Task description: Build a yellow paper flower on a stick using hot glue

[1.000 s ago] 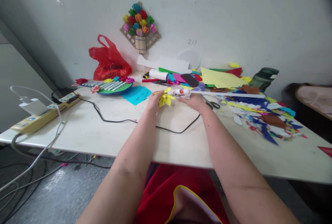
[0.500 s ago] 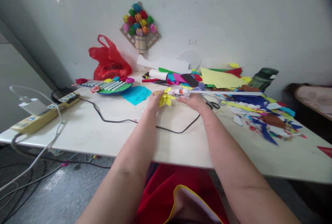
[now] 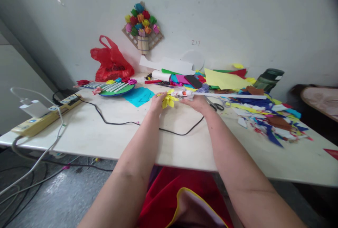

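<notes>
My left hand (image 3: 156,103) is closed on the edge of a yellow paper flower (image 3: 169,102) above the table. My right hand (image 3: 196,104) grips a small white glue gun (image 3: 185,94), its front end up against the flower. A long white glue stick (image 3: 232,95) sticks out of the gun's back toward the right. From beneath my right hand a black cord (image 3: 173,132) runs left across the table. The gun's nozzle and my right fingertips are too small to see clearly. Black-handled scissors (image 3: 218,107) lie just right of my right hand.
Heaped paper scraps (image 3: 277,122) cover the right side, near a green bottle (image 3: 268,80). Blue paper (image 3: 138,96), a decorated round board (image 3: 116,90) and a red plastic bag (image 3: 112,62) are at left. A yellow power strip (image 3: 34,122) sits at the left edge.
</notes>
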The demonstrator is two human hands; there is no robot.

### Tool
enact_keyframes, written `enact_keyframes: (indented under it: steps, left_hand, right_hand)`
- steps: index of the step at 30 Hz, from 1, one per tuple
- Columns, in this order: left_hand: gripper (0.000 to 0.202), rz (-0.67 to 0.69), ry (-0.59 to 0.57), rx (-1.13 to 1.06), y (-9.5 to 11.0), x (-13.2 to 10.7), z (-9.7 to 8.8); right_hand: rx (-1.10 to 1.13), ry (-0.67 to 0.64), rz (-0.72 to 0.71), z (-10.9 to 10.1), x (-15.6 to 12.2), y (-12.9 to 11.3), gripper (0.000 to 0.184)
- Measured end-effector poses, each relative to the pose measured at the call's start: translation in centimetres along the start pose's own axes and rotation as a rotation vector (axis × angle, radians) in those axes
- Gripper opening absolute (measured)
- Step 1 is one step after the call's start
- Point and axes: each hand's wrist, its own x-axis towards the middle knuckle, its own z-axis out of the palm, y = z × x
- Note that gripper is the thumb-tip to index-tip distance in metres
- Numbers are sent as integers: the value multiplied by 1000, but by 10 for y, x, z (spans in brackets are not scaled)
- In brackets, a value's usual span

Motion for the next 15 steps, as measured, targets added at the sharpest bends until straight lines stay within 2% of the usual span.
enact_keyframes:
  steps: [8,15]
  left_hand:
    - [25,-4,-12,-28,1,-2,0]
    - [22,-27,-1,-18,1,1,0]
  right_hand:
    - [172,16,-18,-5,-4,-5,42]
    - [258,-24,72,-11,-7,-6,36]
